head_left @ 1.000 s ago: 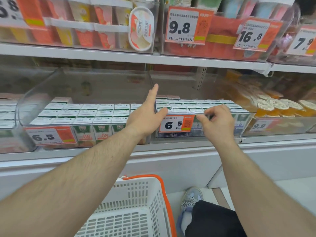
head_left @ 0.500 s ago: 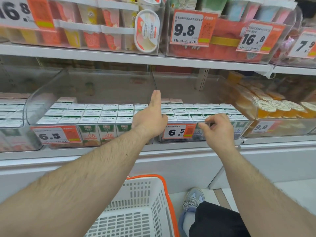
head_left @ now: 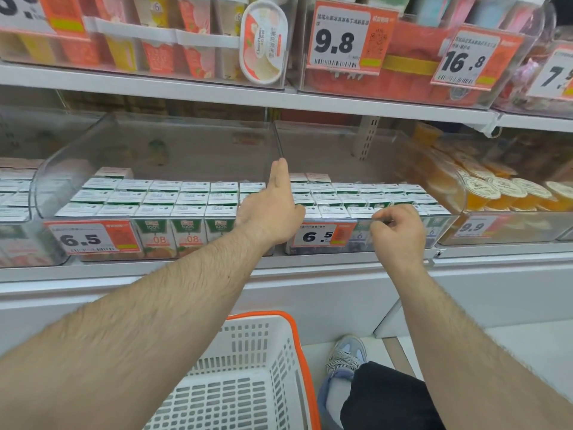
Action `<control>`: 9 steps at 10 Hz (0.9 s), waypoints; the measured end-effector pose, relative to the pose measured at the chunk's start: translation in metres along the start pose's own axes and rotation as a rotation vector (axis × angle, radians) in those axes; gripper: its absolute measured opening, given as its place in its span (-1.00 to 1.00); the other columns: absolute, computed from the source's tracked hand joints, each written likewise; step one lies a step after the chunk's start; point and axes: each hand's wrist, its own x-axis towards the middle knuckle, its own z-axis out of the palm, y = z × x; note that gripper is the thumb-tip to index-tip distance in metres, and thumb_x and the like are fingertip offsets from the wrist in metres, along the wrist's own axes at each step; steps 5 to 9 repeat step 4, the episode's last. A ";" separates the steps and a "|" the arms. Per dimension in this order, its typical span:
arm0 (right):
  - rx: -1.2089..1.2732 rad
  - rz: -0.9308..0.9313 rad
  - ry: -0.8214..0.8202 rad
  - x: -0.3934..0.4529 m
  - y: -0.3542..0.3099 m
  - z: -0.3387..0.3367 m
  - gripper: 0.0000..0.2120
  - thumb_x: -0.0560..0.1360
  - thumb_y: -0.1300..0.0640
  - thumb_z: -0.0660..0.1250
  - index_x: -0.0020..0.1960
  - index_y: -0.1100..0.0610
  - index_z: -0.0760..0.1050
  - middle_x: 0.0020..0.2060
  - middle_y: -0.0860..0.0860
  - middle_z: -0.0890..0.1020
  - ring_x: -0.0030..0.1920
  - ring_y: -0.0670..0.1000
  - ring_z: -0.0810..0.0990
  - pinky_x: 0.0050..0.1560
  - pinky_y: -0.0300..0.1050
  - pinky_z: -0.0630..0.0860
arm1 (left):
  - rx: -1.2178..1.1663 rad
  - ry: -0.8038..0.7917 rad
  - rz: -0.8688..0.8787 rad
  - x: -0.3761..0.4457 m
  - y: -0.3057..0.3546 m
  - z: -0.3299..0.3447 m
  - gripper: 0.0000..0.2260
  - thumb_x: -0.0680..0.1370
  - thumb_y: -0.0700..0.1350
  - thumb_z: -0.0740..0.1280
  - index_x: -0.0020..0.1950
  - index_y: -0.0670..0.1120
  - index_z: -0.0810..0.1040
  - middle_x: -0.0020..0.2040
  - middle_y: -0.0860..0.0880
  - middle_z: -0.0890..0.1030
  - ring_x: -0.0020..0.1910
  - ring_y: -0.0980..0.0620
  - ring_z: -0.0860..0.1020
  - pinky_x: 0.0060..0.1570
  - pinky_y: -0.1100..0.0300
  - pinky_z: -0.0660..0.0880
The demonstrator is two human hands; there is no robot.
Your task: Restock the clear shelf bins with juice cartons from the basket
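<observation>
Clear plastic blurs much of what sits behind it: at the far left a bin [head_left: 15,212] is cut off by the frame edge, and its cartons show only as white tops. Next to it the left clear bin [head_left: 93,144] holds green-and-white juice cartons [head_left: 155,231] packed upright in tight rows, white tops with small print too fine to read, fronts marked 100%; a 6.5 price tag [head_left: 90,238] hides the lower left of that front row. The left hand [head_left: 273,212] reaches over the seam between the two bins, fingers straight and together, pointing to the back, its grip released and holding nothing; whether the palm touches the cartons under it cannot be told. Below, the white basket [head_left: 248,383] with an orange rim is cut off by the bottom edge, and its visible part shows only mesh. The right clear bin [head_left: 341,138] holds more cartons [head_left: 341,197], their fronts dim behind the plastic and a second price tag [head_left: 322,234]. The right hand [head_left: 400,231] is at that bin's front edge, fingers curled in, clenched beside the front-row carton tops; whether it pinches one cannot be told. Orange jelly cups [head_left: 496,187] fill the bin further right.
</observation>
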 end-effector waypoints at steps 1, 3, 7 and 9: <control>-0.002 -0.004 -0.026 0.000 -0.002 0.000 -0.85 0.38 0.38 0.32 -0.14 0.18 0.57 -0.10 -0.03 0.46 -0.05 -0.02 0.46 0.03 -0.19 0.37 | -0.007 0.010 0.004 0.000 0.001 0.000 -0.28 0.59 -0.02 0.17 0.57 0.03 -0.26 0.50 -0.05 0.35 -0.33 0.01 0.54 -0.43 0.19 0.41; -0.167 0.031 -0.258 -0.015 -0.016 -0.002 -0.55 0.47 0.21 0.35 0.35 0.17 0.45 0.30 0.00 0.32 0.20 0.00 0.43 0.20 -0.24 0.30 | 0.001 -0.018 -0.001 -0.001 -0.001 -0.004 -0.26 0.59 -0.03 0.14 0.55 0.05 -0.35 0.50 -0.07 0.34 -0.32 -0.04 0.57 -0.47 0.18 0.41; -0.374 -0.039 -0.268 -0.041 -0.031 0.002 -0.26 0.40 0.05 0.43 0.51 0.06 0.23 0.55 0.04 0.06 0.48 0.14 0.22 0.46 0.08 0.25 | 0.040 -0.114 0.100 -0.015 -0.003 -0.013 -0.31 0.64 0.03 0.08 0.56 0.04 -0.37 0.60 -0.04 0.12 0.17 -0.13 0.56 0.10 0.00 0.51; -0.374 -0.039 -0.268 -0.041 -0.031 0.002 -0.26 0.40 0.05 0.43 0.51 0.06 0.23 0.55 0.04 0.06 0.48 0.14 0.22 0.46 0.08 0.25 | 0.040 -0.114 0.100 -0.015 -0.003 -0.013 -0.31 0.64 0.03 0.08 0.56 0.04 -0.37 0.60 -0.04 0.12 0.17 -0.13 0.56 0.10 0.00 0.51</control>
